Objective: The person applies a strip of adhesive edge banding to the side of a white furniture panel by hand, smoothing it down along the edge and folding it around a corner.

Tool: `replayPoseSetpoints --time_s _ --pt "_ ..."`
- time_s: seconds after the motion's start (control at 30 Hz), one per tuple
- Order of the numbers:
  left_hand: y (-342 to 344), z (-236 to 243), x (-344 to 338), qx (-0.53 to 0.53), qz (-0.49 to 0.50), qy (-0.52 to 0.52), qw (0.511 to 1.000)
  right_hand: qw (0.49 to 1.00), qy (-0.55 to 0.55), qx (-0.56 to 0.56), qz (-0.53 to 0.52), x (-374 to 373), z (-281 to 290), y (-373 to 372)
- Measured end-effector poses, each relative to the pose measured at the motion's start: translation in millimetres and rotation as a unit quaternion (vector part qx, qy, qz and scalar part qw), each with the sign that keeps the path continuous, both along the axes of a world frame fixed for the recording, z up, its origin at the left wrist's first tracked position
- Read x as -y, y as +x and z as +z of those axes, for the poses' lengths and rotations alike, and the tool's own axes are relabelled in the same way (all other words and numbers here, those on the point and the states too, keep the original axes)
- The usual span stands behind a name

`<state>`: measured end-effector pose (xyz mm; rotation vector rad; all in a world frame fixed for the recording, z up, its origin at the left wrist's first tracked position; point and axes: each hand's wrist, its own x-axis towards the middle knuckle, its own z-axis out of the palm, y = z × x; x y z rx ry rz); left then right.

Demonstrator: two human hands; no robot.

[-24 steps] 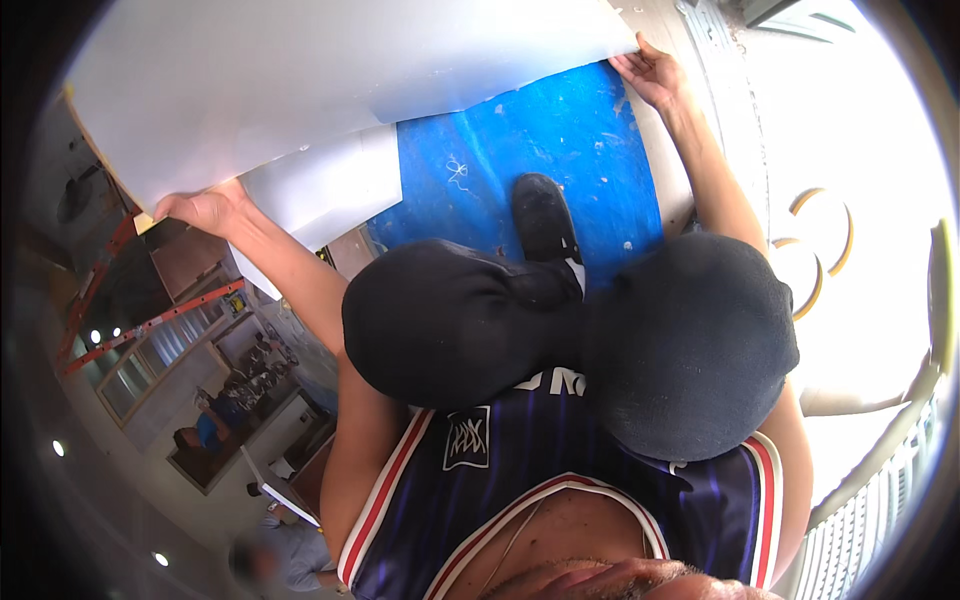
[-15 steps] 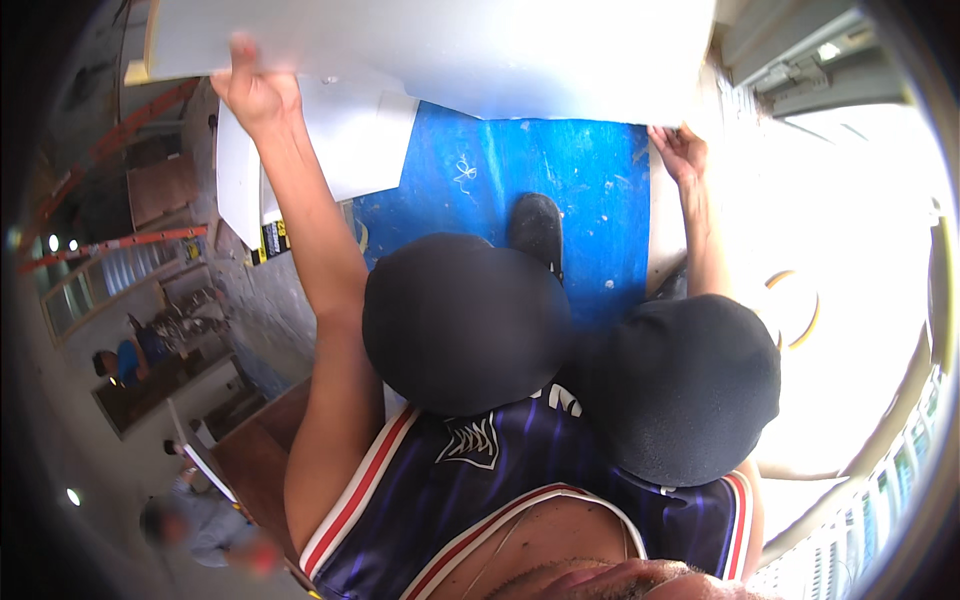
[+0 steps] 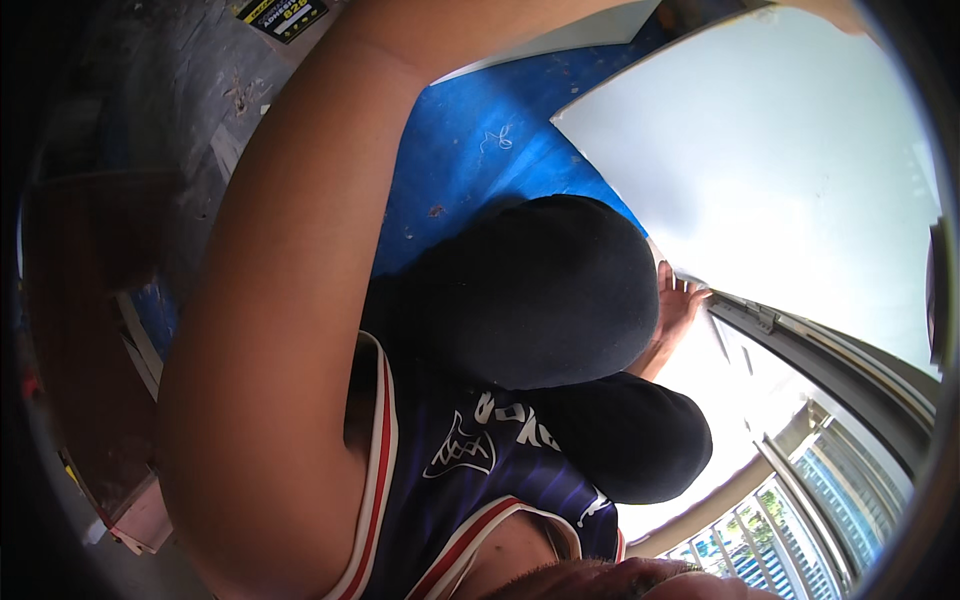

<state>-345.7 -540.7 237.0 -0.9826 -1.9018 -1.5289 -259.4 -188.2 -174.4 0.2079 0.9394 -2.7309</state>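
Note:
A large white panel [image 3: 760, 170] fills the upper right, tilted, with one corner pointing left over the blue floor covering. My right hand [image 3: 678, 308] is at the panel's lower edge beyond my knees, its fingers extended and gripping that edge. My left arm sweeps up from the lower left and passes out of the top of the picture. Only a sliver of my left hand [image 3: 835, 14] shows at the panel's far edge; its fingers are hidden.
My bent knees [image 3: 560, 290] in black lie between me and the panel. Another white panel [image 3: 560, 40] rests on the blue covering [image 3: 430, 210]. A metal door track [image 3: 800, 345] and railing [image 3: 760, 530] are at right. A black-and-yellow package [image 3: 283, 15] lies at top left.
The white panel has swung from straight ahead to the upper right. My left arm has reached across with it, and my view has turned. My right hand stays at the panel's edge.

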Motion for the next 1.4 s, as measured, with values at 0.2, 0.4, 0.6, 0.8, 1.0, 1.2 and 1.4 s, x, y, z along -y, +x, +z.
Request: replayPoseSetpoints --time_s 0.2,0.4,0.6,0.8,1.0,1.2,1.4 --pt "34 -24 -8 0.031 0.034 0.014 0.999 0.989 0.121 -0.088 -0.007 -7 -40 6" --pt "27 -38 -10 0.059 0.027 0.018 0.998 0.964 0.244 -0.088 -0.051 -5 -23 26" --pt "17 -36 -9 0.074 0.010 0.013 0.997 0.918 0.347 -0.141 -0.126 2 31 31" --pt "-15 0 3 0.070 -0.014 -0.007 0.997 0.928 0.261 -0.152 -0.220 36 69 24" --pt "-75 36 32 0.051 -0.280 0.026 0.958 0.876 0.357 -0.167 -0.277 24 122 19" --pt "-44 -82 60 0.141 -0.053 0.009 0.989 0.880 0.314 -0.183 -0.308 24 162 17" --pt "-28 -124 85 0.086 -0.035 0.010 0.996 0.867 0.351 -0.181 -0.304 25 184 3"
